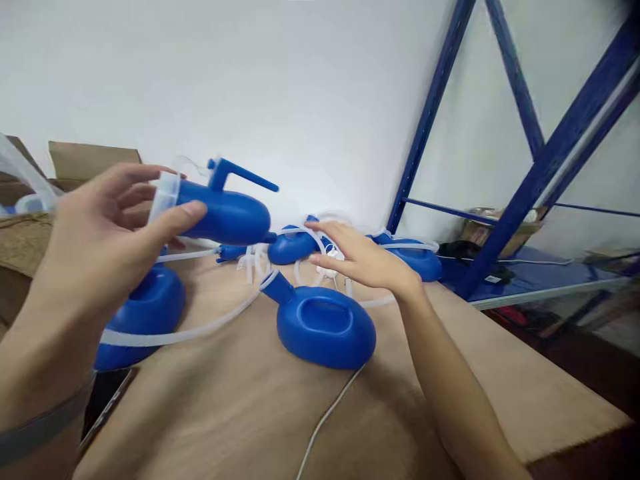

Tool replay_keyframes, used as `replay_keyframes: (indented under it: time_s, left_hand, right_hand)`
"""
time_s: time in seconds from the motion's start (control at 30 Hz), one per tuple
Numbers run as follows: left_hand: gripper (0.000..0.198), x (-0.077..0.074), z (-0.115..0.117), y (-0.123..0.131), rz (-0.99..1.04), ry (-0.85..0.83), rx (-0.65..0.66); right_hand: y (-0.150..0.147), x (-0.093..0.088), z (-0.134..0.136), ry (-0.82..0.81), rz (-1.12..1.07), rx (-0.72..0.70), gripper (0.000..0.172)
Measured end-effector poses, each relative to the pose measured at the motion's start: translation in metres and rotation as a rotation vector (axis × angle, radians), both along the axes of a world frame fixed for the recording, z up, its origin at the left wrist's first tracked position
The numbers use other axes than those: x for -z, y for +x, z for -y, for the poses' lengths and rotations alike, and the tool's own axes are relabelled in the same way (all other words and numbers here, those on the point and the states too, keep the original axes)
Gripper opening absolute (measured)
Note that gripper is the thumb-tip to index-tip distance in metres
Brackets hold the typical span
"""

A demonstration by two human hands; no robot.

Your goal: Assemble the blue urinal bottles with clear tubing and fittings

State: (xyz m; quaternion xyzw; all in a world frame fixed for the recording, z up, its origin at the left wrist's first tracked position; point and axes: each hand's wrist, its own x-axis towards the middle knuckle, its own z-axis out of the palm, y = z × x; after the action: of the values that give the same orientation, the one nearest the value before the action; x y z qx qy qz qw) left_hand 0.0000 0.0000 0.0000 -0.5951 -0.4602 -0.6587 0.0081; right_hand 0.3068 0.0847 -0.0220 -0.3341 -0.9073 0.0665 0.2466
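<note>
The left hand (105, 233) is gripping a blue bottle (225, 215) by its end with the clear collar (165, 193). The thumb is pressing on the near side and the fingers are curling over the top. It is holding the bottle on its side in the air, above the tabletop (240, 400), with the thin spout sticking up and to the right.

The right hand (365, 260) is reaching forward, well apart from the held bottle. It is lying open with its fingers stretched flat over a tangle of clear tubes (307, 233), and it is closing on nothing.

Just in front of that hand, a second bottle (325, 330) is lying on the tabletop with a tube running out of its neck. A third bottle (145, 313) is resting under the left hand. More of the same are sitting at the back beside the tubes. A white cable (325, 420) is trailing toward the near edge, and a blue rack (550, 153) is standing at the right.
</note>
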Motion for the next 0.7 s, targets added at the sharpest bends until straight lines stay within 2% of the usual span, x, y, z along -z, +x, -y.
replay_keyframes:
  time_s: [0.1, 0.17, 0.27, 0.37, 0.53, 0.63, 0.7]
  left_hand:
    - [0.041, -0.003, -0.008, -0.008, 0.064, -0.023, -0.025]
    - [0.041, -0.003, -0.013, -0.014, 0.102, -0.037, -0.04]
    - [0.044, -0.002, -0.019, -0.021, 0.137, -0.044, -0.065]
    - [0.044, -0.001, -0.021, -0.023, 0.133, -0.049, -0.079]
    - [0.047, -0.001, -0.017, -0.018, 0.129, -0.088, -0.065]
    - [0.049, 0.0, -0.016, -0.016, 0.13, -0.105, -0.074]
    - [0.049, 0.0, -0.014, -0.014, 0.128, -0.098, -0.082]
  right_hand:
    - [0.026, 0.023, -0.044, -0.352, 0.211, 0.025, 0.073]
    - [0.041, 0.039, -0.07, -0.529, 0.293, 0.117, 0.073]
    - [0.054, 0.062, -0.098, -0.684, 0.42, 0.215, 0.074]
    - [0.055, 0.079, -0.11, -0.804, 0.468, 0.181, 0.077]
    - [0.047, 0.088, -0.113, -0.704, 0.478, 0.142, 0.068]
    - [0.05, 0.078, -0.108, -0.611, 0.399, 0.166, 0.061]
    - [0.056, 0.066, -0.101, -0.487, 0.273, 0.158, 0.051]
